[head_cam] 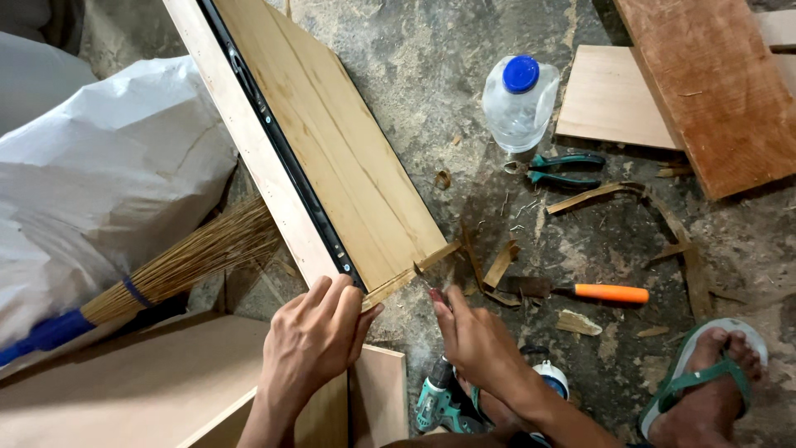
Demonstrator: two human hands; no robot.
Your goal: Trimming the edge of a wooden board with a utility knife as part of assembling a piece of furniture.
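Observation:
My left hand (313,340) grips the near corner of a long wooden drawer side (332,141) that has a black metal slide rail (286,158) running along it. My right hand (477,340) is closed around a thin tool, its tip touching a loose strip of wood (414,275) at the panel's bottom edge. The tool itself is mostly hidden by my fingers.
A chisel with an orange handle (609,293), green pliers (564,168), a plastic jug with a blue cap (520,99), a teal cordless drill (439,402) and wood shavings lie on the concrete floor. Boards (705,91) lie at top right, a broom (166,274) and white sack (99,166) at left. My sandalled foot (713,373) is at bottom right.

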